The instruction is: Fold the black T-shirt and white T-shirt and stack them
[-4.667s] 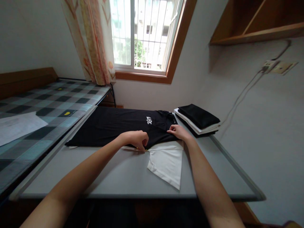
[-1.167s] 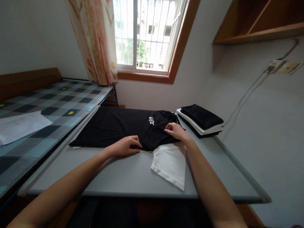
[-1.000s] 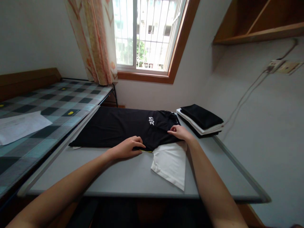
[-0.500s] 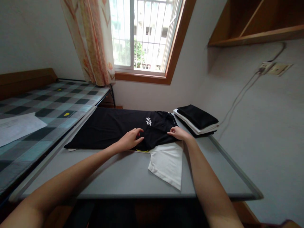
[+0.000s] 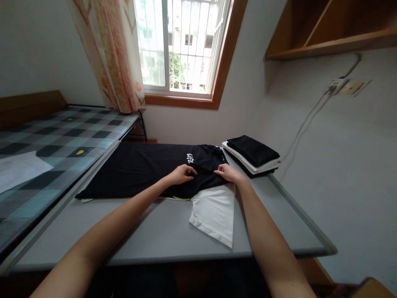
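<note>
A black shirt (image 5: 149,165) with white lettering lies flat across the grey table (image 5: 173,236), its collar to the right. From beneath its near edge a white sleeve (image 5: 215,213) sticks out toward me. My left hand (image 5: 183,174) is over the middle of the black cloth, thumb and fingers apart, holding nothing. Near the collar, my right hand (image 5: 226,171) pinches the black shirt with thumb and fingertips. A thin yellow strip shows at the near edge of the black cloth.
Folded black and white clothes (image 5: 252,153) are stacked at the table's back right. On the left stands a bed with a checked mattress (image 5: 89,128) and white papers (image 5: 23,167). A window, curtain and wall socket (image 5: 336,86) are behind; a wooden shelf (image 5: 335,43) hangs upper right.
My left hand has moved right and slightly away from me over the black shirt. My right hand stays near the collar. The whole view has shifted slightly.
</note>
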Motion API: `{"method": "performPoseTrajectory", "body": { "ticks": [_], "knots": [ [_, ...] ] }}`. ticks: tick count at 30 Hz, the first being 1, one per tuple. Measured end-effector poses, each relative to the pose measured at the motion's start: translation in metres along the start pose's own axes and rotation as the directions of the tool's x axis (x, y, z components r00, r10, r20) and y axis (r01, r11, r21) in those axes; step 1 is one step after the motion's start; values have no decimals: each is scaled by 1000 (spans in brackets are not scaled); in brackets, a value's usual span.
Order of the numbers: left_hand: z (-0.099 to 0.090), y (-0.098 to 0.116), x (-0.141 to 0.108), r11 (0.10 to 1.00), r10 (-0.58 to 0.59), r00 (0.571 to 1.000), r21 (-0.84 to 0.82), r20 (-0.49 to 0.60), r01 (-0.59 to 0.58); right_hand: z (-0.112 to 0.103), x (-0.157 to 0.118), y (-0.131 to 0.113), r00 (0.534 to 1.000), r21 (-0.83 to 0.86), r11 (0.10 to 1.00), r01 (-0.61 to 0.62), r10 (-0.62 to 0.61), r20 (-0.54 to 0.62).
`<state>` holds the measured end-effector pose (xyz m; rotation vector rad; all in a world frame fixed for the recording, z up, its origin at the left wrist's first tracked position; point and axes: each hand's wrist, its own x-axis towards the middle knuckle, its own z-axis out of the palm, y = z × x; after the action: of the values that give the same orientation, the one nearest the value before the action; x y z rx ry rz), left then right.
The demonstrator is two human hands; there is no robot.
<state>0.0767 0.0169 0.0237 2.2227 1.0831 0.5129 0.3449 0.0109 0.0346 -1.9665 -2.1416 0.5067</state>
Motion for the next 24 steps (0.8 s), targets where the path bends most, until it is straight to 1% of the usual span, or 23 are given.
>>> {"method": "performPoseTrajectory", "body": {
  "ticks": [2,4,7,9,12,17,19,21,23,24],
  "knots": [
    [-5,-2,1,999,42,998,-31,43,-41,0,0,-1,999,22,999,32,-31,-42],
    [-13,-4,2,998,50,998,-35,27,-49,-1,0,-2,995,30,998,56,-53,-83],
    [-23,-8,3,1000,12,1000,-15,-20,-13,0,-1,-3,994,-7,999,44,-45,-103],
    [-27,-11,2,1000,-7,1000,3,-17,8,1,0,-2,996,-34,999,26,-28,-82],
    [-26,-16,-1,999,0,998,39,58,-2,3,1,1,998,-41,999,18,-20,-65],
    [-24,-21,-4,989,27,982,135,189,-53,6,4,6,995,-49,999,15,-20,-100],
    [-27,-16,-7,980,11,972,189,233,-56,6,4,7,992,-61,998,10,-17,-122],
    [-31,-5,-12,963,-46,963,266,267,-28,6,3,6,991,-75,997,-1,-9,-135],
    [-35,11,-19,929,-91,962,370,256,-10,4,1,4,991,-81,997,-8,-3,-131],
    [-37,19,-22,905,-90,968,425,235,-19,2,0,4,992,-80,997,-7,-3,-122]
  ]
}}
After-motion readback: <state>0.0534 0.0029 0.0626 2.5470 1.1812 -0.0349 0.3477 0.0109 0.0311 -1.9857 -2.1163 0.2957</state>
